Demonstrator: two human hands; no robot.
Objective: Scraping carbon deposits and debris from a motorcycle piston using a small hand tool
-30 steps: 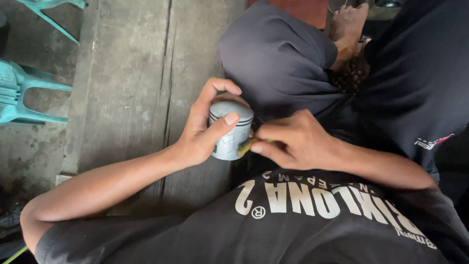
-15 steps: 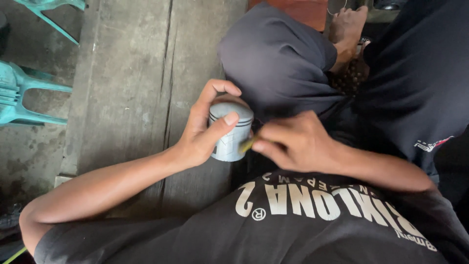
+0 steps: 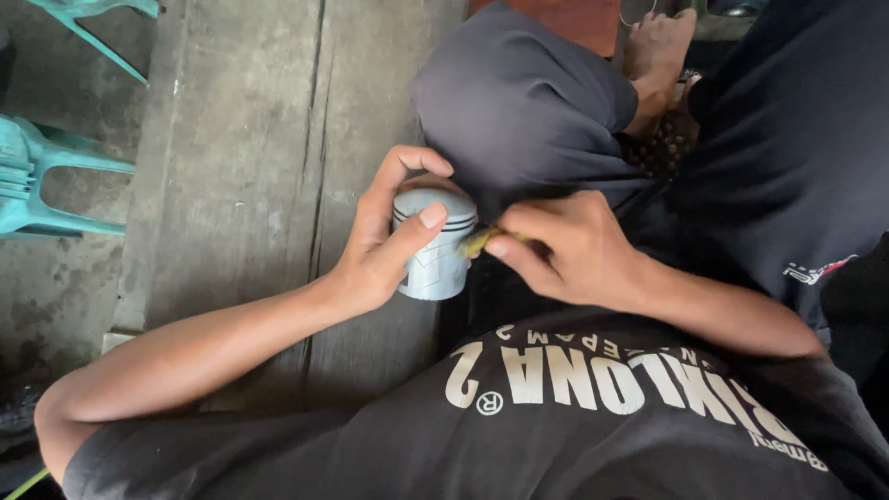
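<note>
The left hand [image 3: 384, 255] wraps a grey metal piston [image 3: 433, 245], thumb across its ringed top, holding it above the wooden floor [image 3: 241, 157]. The right hand [image 3: 565, 245] pinches a small yellowish tool [image 3: 474, 242], its tip touching the piston's side. Turquoise plastic chairs [image 3: 42, 185] stand well apart from the piston, beyond the left forearm.

head view, steeply downward, close over lap
</note>
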